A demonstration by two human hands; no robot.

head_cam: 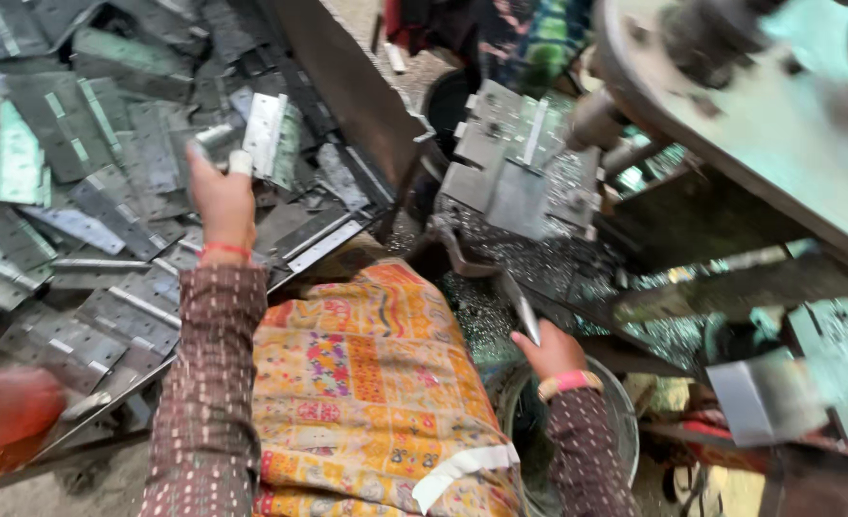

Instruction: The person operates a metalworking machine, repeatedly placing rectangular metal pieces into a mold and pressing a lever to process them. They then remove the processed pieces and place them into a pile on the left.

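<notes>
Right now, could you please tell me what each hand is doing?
Left hand: closed on a metal hinge.
Right hand: closed on a thin metal rod.

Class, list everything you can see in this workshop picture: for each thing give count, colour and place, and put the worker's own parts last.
Metal hinges: many, grey, heaped upper left.
Single hinge: one, silver, at left hand's fingertips.
Press machine: one, grey-green, upper right.
Press die block: one, grey, centre top.
Metal rod: one, grey, in right hand.
Bucket: one, grey, bottom centre-right.
Patterned cloth: one, orange-yellow, over lap.
Left hand: holding hinge, red wristband.
Right hand: gripping rod, pink wristband.
</notes>
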